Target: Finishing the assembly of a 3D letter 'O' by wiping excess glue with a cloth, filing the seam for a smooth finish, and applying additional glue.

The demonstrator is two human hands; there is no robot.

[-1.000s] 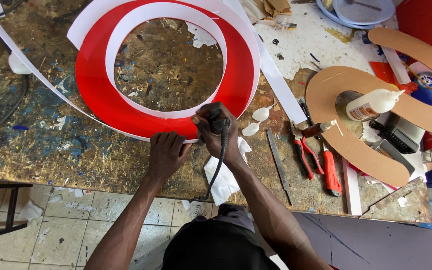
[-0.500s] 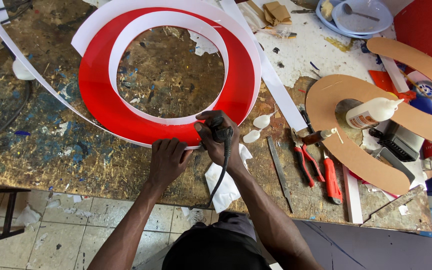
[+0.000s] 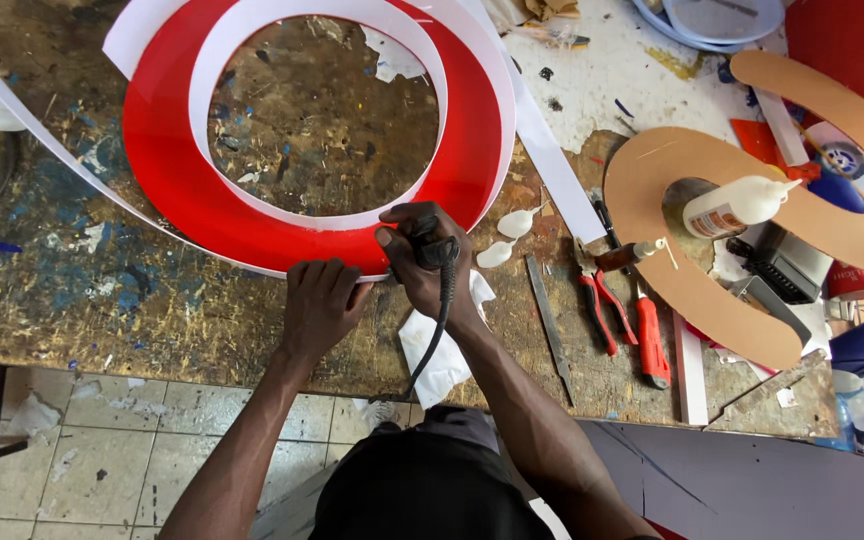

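A big red ring-shaped panel (image 3: pixel 167 180) with a white strip wall standing along its edges lies on a worn wooden workbench (image 3: pixel 72 300). My left hand (image 3: pixel 320 305) presses flat on the bench against the ring's near outer white strip. My right hand (image 3: pixel 422 255) grips a black corded tool (image 3: pixel 434 250) held at the same near edge of the ring, its cable (image 3: pixel 434 330) trailing down toward me over a white rag (image 3: pixel 442 350).
Right of my hands lie a metal file (image 3: pixel 549 325), red-handled pliers (image 3: pixel 600 310), a red-handled cutter (image 3: pixel 650 345), small white nozzle caps (image 3: pixel 504 240), a white glue bottle (image 3: pixel 737 205) on a brown curved board (image 3: pixel 672 290), and a black box-shaped object (image 3: pixel 782 262). Tiled floor (image 3: pixel 102 450) lies below the bench edge.
The view has shifted slightly; the ring sits a little higher and left. Both hands stay at the ring's near edge, right hand still on the tool.
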